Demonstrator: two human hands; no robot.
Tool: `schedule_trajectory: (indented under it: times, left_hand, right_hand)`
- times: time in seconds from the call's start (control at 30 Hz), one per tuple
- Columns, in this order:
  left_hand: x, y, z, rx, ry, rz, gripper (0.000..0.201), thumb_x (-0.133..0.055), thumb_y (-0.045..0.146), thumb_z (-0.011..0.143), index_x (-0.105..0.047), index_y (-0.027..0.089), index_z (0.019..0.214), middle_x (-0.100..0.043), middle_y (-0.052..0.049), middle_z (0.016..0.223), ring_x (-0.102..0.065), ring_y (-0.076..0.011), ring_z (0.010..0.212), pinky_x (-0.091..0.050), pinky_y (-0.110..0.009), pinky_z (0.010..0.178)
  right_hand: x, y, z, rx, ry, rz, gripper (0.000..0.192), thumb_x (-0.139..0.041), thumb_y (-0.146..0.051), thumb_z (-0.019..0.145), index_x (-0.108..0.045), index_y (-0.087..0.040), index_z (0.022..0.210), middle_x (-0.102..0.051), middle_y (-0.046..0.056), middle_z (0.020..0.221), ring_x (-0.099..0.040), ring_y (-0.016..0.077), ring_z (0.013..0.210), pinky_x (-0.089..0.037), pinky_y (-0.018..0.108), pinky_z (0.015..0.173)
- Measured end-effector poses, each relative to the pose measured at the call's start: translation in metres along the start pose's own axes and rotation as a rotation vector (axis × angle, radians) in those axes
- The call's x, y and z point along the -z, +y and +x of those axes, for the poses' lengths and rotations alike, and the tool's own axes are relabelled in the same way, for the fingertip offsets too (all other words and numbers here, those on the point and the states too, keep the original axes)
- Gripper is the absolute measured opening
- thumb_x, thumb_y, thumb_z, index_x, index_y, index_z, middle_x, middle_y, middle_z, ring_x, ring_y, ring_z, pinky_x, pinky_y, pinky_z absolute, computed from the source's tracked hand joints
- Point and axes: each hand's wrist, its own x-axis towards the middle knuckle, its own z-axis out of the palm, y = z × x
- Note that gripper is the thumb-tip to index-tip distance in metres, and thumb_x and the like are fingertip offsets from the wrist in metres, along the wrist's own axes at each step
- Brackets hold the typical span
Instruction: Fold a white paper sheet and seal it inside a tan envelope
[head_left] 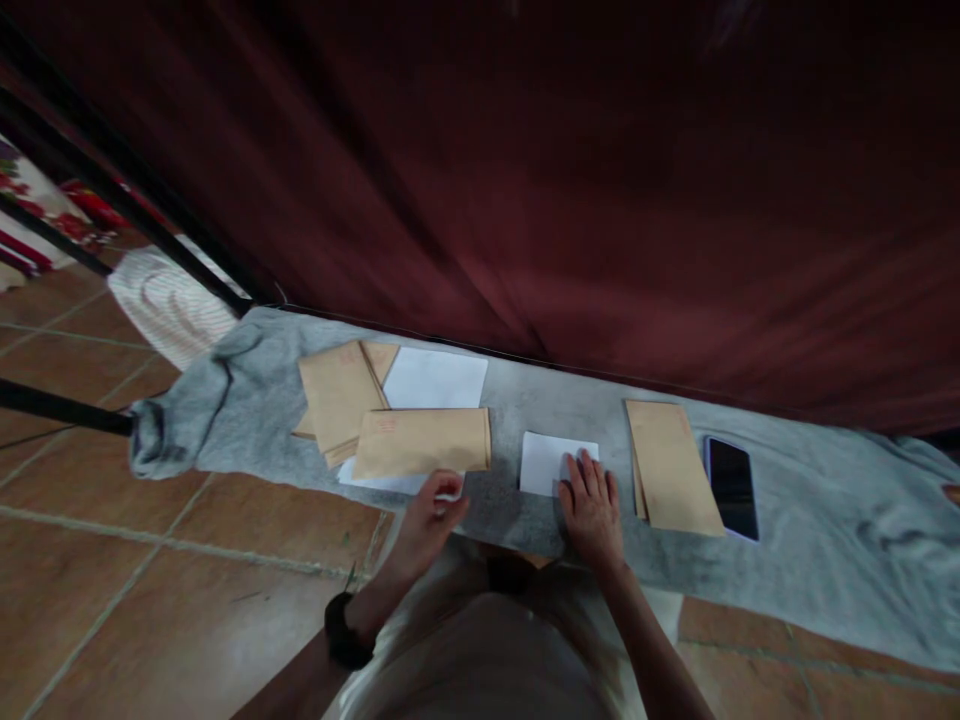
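My right hand (pixel 592 510) lies flat on a small white sheet of paper (pixel 541 465), apparently folded, its fingers stretched over the right part. Lower left of it, my left hand (pixel 429 520) hovers at the near edge of a brown envelope (pixel 424 443), fingers curved and thumb apart, with nothing visible between them. That envelope bears faint red print and covers part of a white sheet (pixel 401 483). Behind it, more brown envelopes (pixel 341 395) overlap in a loose pile beside another white sheet (pixel 439 378). To the right of my right hand lie stacked brown envelopes (pixel 671 465).
A dark-screened phone (pixel 733 488) rests beside the right envelopes. Grey cloth (pixel 825 530) covers the long narrow surface, wrinkled at both ends. A dark red curtain (pixel 562 200) hangs behind it. Black metal bars (pixel 67 408) stand at left above the tiled floor (pixel 90 560).
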Motion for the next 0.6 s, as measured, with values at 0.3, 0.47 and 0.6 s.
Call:
schedule_trajectory:
  times: [0.3,0.47,0.6]
  left_hand:
    - [0.028,0.030,0.113,-0.286,-0.382,1.115,0.120,-0.086,0.051,0.065,-0.022,0.027,0.164,-0.021,-0.019,0.170,-0.015,-0.0417,0.157,-0.012,-0.064,0.123]
    - [0.031,0.021,0.116,-0.270,-0.484,1.156,0.122,-0.085,0.054,0.063,-0.022,0.028,0.164,-0.019,-0.019,0.171,-0.016,-0.0411,0.157,-0.008,-0.064,0.123]
    - [0.030,0.020,0.103,-0.315,-0.486,1.182,0.120,-0.083,0.049,0.065,-0.020,0.027,0.165,-0.025,-0.018,0.169,-0.021,-0.0385,0.156,-0.005,-0.063,0.124]
  right_hand:
    - [0.004,-0.003,0.002,-0.005,-0.010,-0.030,0.051,-0.036,-0.036,0.107,-0.044,-0.018,0.155,-0.042,0.015,0.161,-0.039,0.0307,0.148,-0.025,0.053,0.121]
    - [0.002,-0.003,0.002,-0.005,-0.003,-0.027,0.052,-0.036,-0.036,0.107,-0.043,-0.019,0.156,-0.041,0.015,0.162,-0.039,0.0309,0.148,-0.025,0.054,0.121]
    - [0.003,-0.004,0.003,-0.022,-0.032,-0.026,0.052,-0.039,-0.035,0.107,-0.044,-0.018,0.155,-0.039,0.016,0.163,-0.037,0.0314,0.149,-0.023,0.055,0.122]
